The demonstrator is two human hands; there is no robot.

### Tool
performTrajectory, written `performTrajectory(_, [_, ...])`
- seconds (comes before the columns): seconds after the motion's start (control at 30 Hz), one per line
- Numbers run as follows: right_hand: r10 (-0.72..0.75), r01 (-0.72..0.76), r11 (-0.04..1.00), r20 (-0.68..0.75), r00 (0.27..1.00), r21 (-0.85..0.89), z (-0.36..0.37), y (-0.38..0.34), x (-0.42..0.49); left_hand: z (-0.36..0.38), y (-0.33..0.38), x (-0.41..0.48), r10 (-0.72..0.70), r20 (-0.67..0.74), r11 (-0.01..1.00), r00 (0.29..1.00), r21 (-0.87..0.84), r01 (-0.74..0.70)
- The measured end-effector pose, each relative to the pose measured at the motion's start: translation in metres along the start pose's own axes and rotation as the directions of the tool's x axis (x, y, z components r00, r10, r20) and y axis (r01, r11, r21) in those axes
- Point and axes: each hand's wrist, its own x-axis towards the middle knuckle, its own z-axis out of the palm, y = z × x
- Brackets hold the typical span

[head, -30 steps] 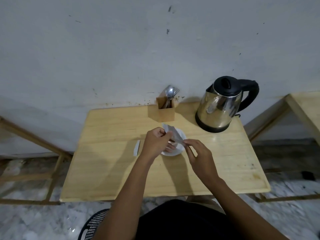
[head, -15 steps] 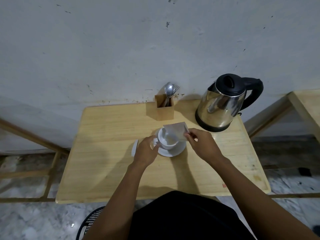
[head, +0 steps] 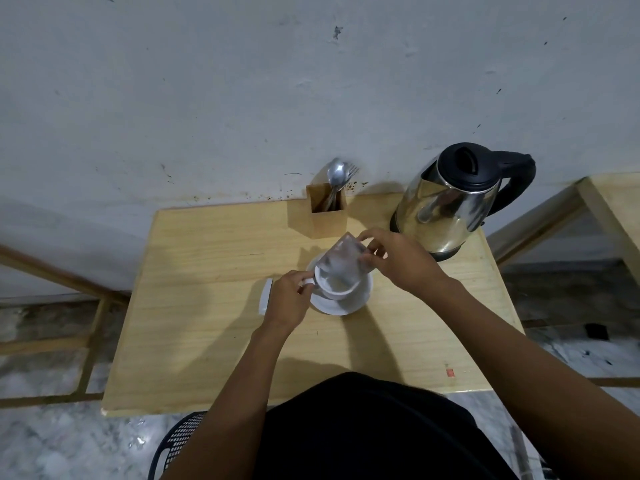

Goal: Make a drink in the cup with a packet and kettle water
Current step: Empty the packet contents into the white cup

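Note:
A white cup [head: 337, 289] stands on a white saucer [head: 349, 304] in the middle of the wooden table [head: 207, 334]. My left hand [head: 289, 301] pinches the cup's handle at its left side. My right hand [head: 398, 259] holds a pale packet [head: 341, 261] tilted over the cup's mouth, its lower end dipping into the cup; the packet looks blurred. A steel kettle [head: 450, 209] with a black lid and handle stands at the back right of the table.
A wooden holder [head: 327, 216] with a spoon and fork sits at the back against the wall. A small white strip [head: 266, 295] lies left of my left hand. A second table's edge [head: 609, 209] shows at far right. A black chair rim [head: 176, 441] is below.
My left hand let go of the packet and took the cup's handle. My right hand carried the packet over the cup and tipped it down into the mouth.

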Motion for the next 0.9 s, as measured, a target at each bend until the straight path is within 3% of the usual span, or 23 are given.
performTrajectory(0.23, [-0.078,0.076,0.997,-0.116,0.990,-0.021,0.004,0.001,0.004,-0.001,-0.002,0.001,-0.003,0.015,0.999,1.000,-0.043,0.004])
performTrajectory(0.4, [-0.174,0.141,0.975,-0.197,0.965,-0.175,0.006,0.001,0.006,-0.007,0.004,0.002,-0.022,0.080,0.992,0.997,-0.121,0.032])
performTrajectory(0.6, [-0.255,0.196,0.944,-0.209,0.944,-0.266,0.012,-0.005,0.003,-0.010,0.012,0.014,0.152,-0.009,0.988,0.988,-0.024,-0.152])
performTrajectory(0.73, [-0.168,0.133,0.979,-0.235,0.957,-0.155,0.007,-0.006,0.005,-0.011,0.016,0.017,0.145,-0.057,0.986,0.988,-0.077,-0.149])
performTrajectory(0.9, [-0.033,0.007,0.989,-0.173,0.984,-0.145,0.004,-0.002,0.003,-0.006,0.015,0.017,0.145,-0.095,0.981,0.985,-0.118,-0.155])
